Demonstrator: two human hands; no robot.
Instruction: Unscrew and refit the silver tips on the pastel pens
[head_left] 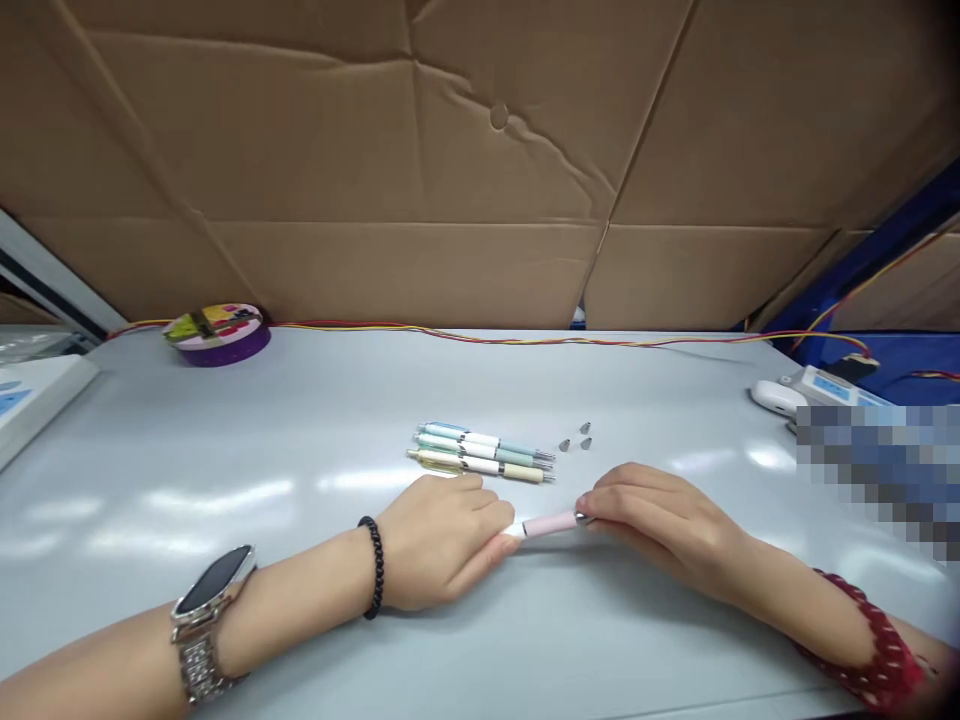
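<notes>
My left hand (442,540) and right hand (660,522) pinch opposite ends of the slim pink pen (551,523), bracing it level

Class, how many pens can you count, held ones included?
4. A blue pen, a green pen and a yellow pen lie side by side on the table; a pink pen is held between the left hand and right hand. None looks hidden.
</notes>
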